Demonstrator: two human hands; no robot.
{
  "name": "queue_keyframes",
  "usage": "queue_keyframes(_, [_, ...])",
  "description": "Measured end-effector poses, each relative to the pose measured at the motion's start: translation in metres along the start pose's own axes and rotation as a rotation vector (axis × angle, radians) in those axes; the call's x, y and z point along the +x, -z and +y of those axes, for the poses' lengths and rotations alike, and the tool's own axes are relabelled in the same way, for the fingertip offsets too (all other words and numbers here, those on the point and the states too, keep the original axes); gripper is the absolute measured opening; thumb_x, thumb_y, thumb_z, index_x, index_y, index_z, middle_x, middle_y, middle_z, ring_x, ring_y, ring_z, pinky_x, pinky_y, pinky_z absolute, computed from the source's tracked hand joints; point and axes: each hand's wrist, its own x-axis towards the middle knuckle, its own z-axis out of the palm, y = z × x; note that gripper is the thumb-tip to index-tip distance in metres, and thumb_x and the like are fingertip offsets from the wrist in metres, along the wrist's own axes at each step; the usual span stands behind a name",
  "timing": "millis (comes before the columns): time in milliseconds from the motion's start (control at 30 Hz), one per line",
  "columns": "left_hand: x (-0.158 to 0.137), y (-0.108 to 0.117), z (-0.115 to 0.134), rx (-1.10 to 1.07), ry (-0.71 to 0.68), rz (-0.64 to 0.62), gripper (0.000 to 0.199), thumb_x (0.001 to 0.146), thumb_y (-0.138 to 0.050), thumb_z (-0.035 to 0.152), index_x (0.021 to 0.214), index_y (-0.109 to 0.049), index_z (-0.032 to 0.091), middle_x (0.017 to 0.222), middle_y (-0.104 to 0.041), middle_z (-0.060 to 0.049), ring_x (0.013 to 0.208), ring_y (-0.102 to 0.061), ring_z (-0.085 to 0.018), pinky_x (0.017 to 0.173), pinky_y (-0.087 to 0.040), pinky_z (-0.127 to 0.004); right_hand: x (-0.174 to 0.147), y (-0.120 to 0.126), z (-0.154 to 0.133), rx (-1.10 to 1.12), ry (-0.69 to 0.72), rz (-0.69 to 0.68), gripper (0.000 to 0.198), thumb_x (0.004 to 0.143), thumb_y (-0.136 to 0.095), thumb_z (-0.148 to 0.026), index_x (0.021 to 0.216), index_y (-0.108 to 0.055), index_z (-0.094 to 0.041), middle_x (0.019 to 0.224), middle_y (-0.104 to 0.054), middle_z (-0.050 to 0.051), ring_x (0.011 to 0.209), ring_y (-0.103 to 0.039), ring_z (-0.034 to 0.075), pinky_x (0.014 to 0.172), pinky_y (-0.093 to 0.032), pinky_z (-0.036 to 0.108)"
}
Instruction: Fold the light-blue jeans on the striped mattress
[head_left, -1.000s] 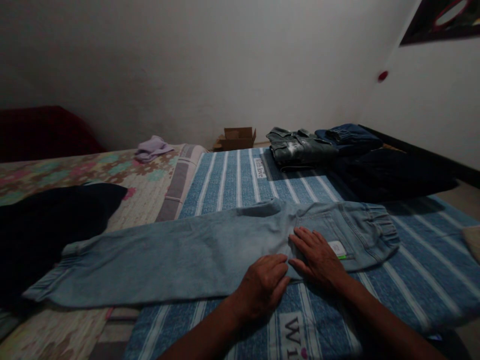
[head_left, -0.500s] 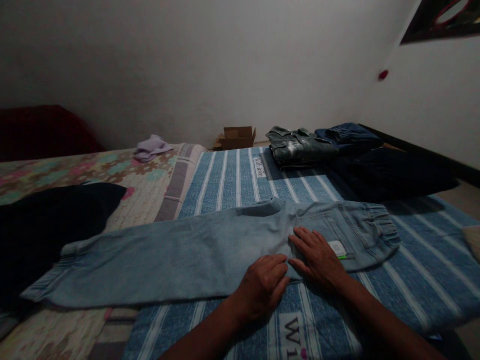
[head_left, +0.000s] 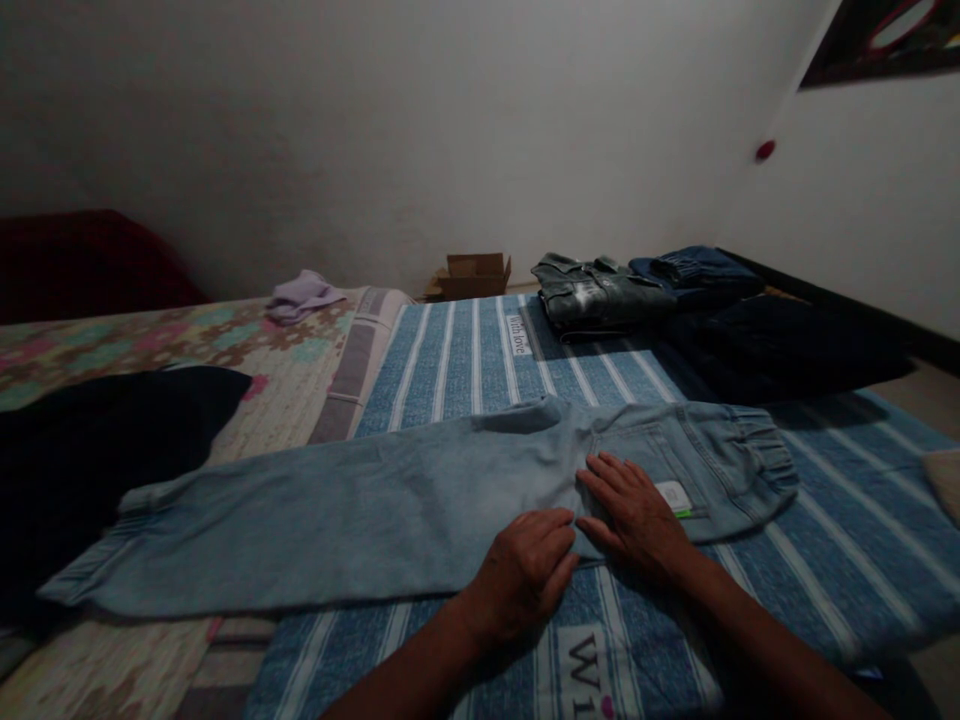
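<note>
A pair of light blue jeans [head_left: 360, 510] lies lengthwise, legs together, with the elastic waistband to the right and the gathered cuffs to the left. My left hand [head_left: 525, 565] is at the near edge of the jeans, its fingers curled and pressed together on the denim; the fingertips are partly hidden. Close beside it, my right hand [head_left: 630, 510] rests flat on the jeans just below the back pocket, fingers stretched out. A white tag [head_left: 673, 495] with a green edge shows by the right hand's knuckles.
Beneath the jeans is a blue striped cloth [head_left: 442, 370]. Folded grey-green denim [head_left: 604, 292] and dark blue garments [head_left: 780, 345] are stacked at the back right. Dark clothing [head_left: 97, 440] lies left, a lilac cloth [head_left: 302, 296] farther back. A cardboard box [head_left: 476, 275] stands near the wall.
</note>
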Motion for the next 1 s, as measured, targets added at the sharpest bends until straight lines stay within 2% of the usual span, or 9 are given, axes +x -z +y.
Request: queue_keyframes(1000, [0.0005,0.0003,0.0011,0.002,0.012,-0.012,0.015,0.085,-0.046,0.015,0.096,-0.057,0.016,0.104,-0.064,-0.010,0.098,-0.060,-0.020,0.087,-0.050,-0.036,0.0021,0.0037,-0.0011,-0.015,-0.005,-0.026,0.047,0.086,-0.049,-0.042,0.127,-0.050,-0.018,0.135,-0.049,0.012,0.127,-0.039,0.029,0.101,-0.032,0.049])
